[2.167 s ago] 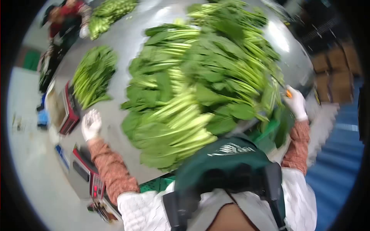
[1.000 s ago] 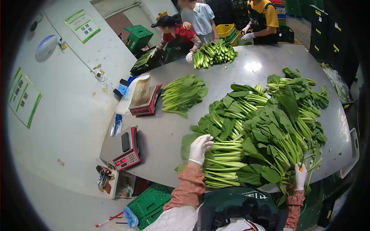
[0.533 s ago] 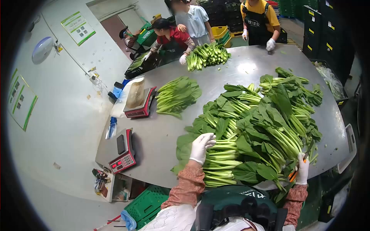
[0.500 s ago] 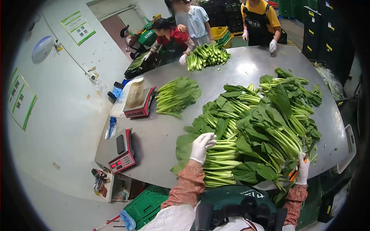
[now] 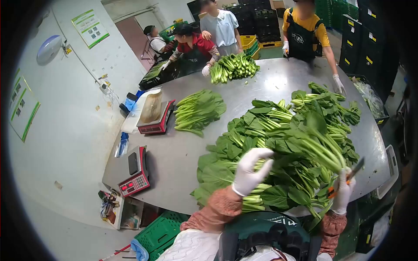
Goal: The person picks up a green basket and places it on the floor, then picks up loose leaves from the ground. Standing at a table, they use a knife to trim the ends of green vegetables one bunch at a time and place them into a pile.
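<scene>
My left hand (image 5: 252, 172), in a white glove, is raised over the pile of leafy greens (image 5: 220, 167) with thumb and fingers curved apart and nothing between them. At the right, my gloved right hand (image 5: 344, 191) is closed around a knife with an orange handle (image 5: 332, 191); its dark blade (image 5: 358, 167) points up and to the right. The cut ends of a bunch of leafy greens (image 5: 320, 148) meet the fingers of this same hand, and the bunch's leaves spread up and left over the pile.
Two red scales (image 5: 136, 172) (image 5: 156, 117) stand on the left of the steel table (image 5: 170, 169). Separate heaps of greens (image 5: 198, 111) (image 5: 235, 67) lie farther back. Co-workers stand at the far edge; one person's gloved hand (image 5: 338, 84) reaches toward the pile. A green crate (image 5: 161, 232) sits below.
My left hand has moved right and its fingers have spread. The knife blade now shows above my right hand. The co-worker in yellow has reached a hand down toward the greens.
</scene>
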The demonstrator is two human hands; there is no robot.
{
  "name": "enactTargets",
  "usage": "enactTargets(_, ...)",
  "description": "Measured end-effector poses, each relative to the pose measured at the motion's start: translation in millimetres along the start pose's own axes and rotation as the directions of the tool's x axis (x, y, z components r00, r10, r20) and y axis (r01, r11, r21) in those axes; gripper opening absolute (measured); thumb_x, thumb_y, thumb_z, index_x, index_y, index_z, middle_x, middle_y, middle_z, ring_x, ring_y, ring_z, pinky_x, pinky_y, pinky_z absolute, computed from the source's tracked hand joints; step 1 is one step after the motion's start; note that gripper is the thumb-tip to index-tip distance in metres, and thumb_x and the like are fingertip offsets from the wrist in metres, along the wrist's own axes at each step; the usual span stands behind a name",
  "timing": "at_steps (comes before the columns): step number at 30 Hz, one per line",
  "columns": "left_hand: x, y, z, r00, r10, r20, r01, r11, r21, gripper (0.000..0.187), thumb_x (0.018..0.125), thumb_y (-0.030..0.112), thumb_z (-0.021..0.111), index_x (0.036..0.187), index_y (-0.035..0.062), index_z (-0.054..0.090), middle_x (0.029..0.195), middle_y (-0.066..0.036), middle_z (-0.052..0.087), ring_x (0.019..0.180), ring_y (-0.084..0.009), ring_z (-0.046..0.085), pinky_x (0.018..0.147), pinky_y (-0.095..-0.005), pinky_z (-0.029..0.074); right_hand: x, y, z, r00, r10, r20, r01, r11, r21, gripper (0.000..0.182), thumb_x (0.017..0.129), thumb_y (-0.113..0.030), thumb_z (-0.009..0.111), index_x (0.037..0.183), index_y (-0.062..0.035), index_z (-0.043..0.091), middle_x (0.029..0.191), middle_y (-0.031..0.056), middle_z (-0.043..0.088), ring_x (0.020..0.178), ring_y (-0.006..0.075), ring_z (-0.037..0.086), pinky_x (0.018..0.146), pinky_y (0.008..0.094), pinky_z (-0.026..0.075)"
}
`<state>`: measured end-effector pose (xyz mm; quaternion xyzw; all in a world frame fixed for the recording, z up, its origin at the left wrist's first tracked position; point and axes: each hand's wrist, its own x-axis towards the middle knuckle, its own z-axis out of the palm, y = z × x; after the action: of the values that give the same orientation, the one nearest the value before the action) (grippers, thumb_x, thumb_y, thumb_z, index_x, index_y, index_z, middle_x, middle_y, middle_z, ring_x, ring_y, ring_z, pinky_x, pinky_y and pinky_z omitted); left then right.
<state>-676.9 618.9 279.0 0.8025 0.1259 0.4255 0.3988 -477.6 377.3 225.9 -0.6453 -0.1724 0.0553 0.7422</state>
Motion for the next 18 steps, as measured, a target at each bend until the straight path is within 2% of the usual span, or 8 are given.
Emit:
enactTargets(1, 6, 13, 10, 0.972, 0.221, 0.075, -0.228, 0.968, 0.107, 0.025, 0.077, 0.004, 0.072, 0.101, 0.0016, 0.065, 0.097, -0.011, 0.066, 0.089, -0.025, 0.064, 0.079, -0.0341, 0.05, -9, -15, 14, 0.992, 0.09, 0.089, -0.092, 0.996, 0.018, 0.02, 0.093, -0.022, 0.062, 0.096, -0.0024, 0.06, 0.066, -0.0081, 0.045, 0.054, 0.0009, 0.036, 0.049, 0.0197, 0.026)
enactTargets(2, 8, 19, 24, 0.929, 0.336, 0.157, -0.357, 0.925, 0.131, 0.029, 0.073, 0.005, 0.072, 0.1, 0.0022, 0.064, 0.097, -0.012, 0.065, 0.09, -0.0299, 0.062, 0.08, -0.0383, 0.05, -15, -15, 21, 0.987, 0.08, 0.14, -0.074, 0.996, -0.048, 0.02, 0.092, -0.021, 0.063, 0.097, -0.0017, 0.06, 0.067, -0.0073, 0.047, 0.056, 0.0015, 0.037, 0.05, 0.0203, 0.028)
enactTargets(5, 8, 30, 56, 0.821, 0.488, 0.297, -0.556, 0.803, 0.216, 0.044, 0.066, 0.006, 0.072, 0.108, 0.0008, 0.059, 0.105, -0.013, 0.06, 0.092, -0.0313, 0.06, 0.082, -0.0395, 0.049, -28, -6, 41, 0.956, -0.025, 0.291, 0.078, 0.982, -0.173, 0.022, 0.091, -0.02, 0.066, 0.096, 0.0009, 0.06, 0.07, -0.0042, 0.052, 0.063, 0.0046, 0.043, 0.056, 0.0216, 0.035)
enactTargets(6, 7, 30, 59, 0.829, 0.466, 0.309, -0.538, 0.816, 0.212, 0.046, 0.066, 0.007, 0.072, 0.109, 0.0006, 0.058, 0.105, -0.014, 0.06, 0.093, -0.0315, 0.06, 0.082, -0.0396, 0.049, -34, -24, 53, 0.92, -0.18, 0.348, 0.254, 0.95, -0.18, 0.024, 0.09, -0.021, 0.067, 0.094, 0.0022, 0.061, 0.072, -0.0022, 0.055, 0.065, 0.0068, 0.046, 0.059, 0.0226, 0.038)
enactTargets(9, -2, 27, 65, 0.848, 0.411, 0.336, -0.488, 0.852, 0.189, 0.049, 0.065, 0.008, 0.072, 0.111, 0.0002, 0.055, 0.104, -0.014, 0.059, 0.093, -0.0322, 0.059, 0.083, -0.0397, 0.049, -38, -25, 60, 0.925, -0.14, 0.354, 0.173, 0.983, -0.064, 0.027, 0.088, -0.023, 0.07, 0.092, 0.0022, 0.061, 0.071, -0.0016, 0.055, 0.065, 0.0066, 0.046, 0.059, 0.0225, 0.038)
enactTargets(12, -14, 18, 68, 0.877, 0.376, 0.3, -0.438, 0.881, 0.176, 0.05, 0.066, 0.008, 0.073, 0.111, 0.0008, 0.054, 0.103, -0.015, 0.059, 0.092, -0.0334, 0.059, 0.082, -0.0398, 0.049, -40, -20, 53, 0.908, -0.1, 0.407, 0.17, 0.975, -0.14, 0.029, 0.089, -0.025, 0.069, 0.094, 0.0012, 0.06, 0.074, -0.0034, 0.053, 0.066, 0.0062, 0.046, 0.059, 0.0232, 0.037)
enactTargets(15, -18, 13, 68, 0.91, 0.295, 0.291, -0.331, 0.94, 0.083, 0.049, 0.066, 0.006, 0.073, 0.111, 0.0018, 0.053, 0.101, -0.016, 0.059, 0.09, -0.0341, 0.06, 0.08, -0.0397, 0.049, -44, -21, 56, 0.917, -0.04, 0.397, 0.067, 0.996, -0.054, 0.029, 0.089, -0.026, 0.069, 0.094, 0.0012, 0.06, 0.074, -0.0042, 0.053, 0.066, 0.0056, 0.046, 0.058, 0.0227, 0.036)
enactTargets(18, -10, 15, 61, 0.942, 0.254, 0.218, -0.269, 0.962, 0.042, 0.037, 0.068, 0.002, 0.068, 0.103, 0.0008, 0.056, 0.097, -0.018, 0.059, 0.086, -0.0338, 0.06, 0.077, -0.0382, 0.05, -38, -22, 68, 0.925, -0.131, 0.358, 0.136, 0.991, 0.01, 0.022, 0.09, -0.011, 0.064, 0.105, 0.0043, 0.063, 0.092, 0.0058, 0.065, 0.081, 0.0104, 0.058, 0.074, 0.025, 0.047)
